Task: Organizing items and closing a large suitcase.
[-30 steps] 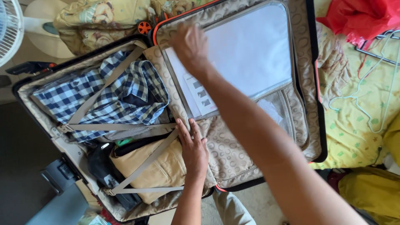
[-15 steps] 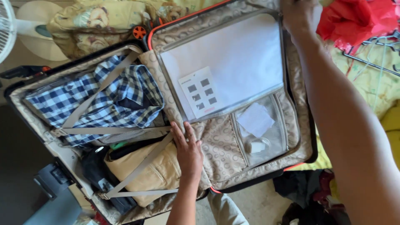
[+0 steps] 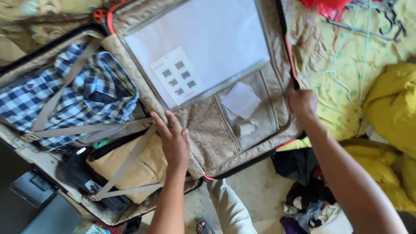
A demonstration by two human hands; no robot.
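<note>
a yellow bedsheet [image 3: 346, 86] (floral, rumpled) carries the open suitcase [image 3: 284, 52] lid and wire hangers [image 3: 368, 21].

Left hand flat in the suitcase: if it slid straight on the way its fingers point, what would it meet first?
Probably the white printed card in the lid's clear pocket; the left hand points up across the patterned lining towards it.

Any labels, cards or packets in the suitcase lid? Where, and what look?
Card: behind the lid's clear panel, lower left; white rectangle, tilted, with six dark squares and a red strip.
Paper slip: in the mesh pocket below the panel; plain white, squarish.
Small packet: lower in the same pocket; whitish, details unclear.
</note>
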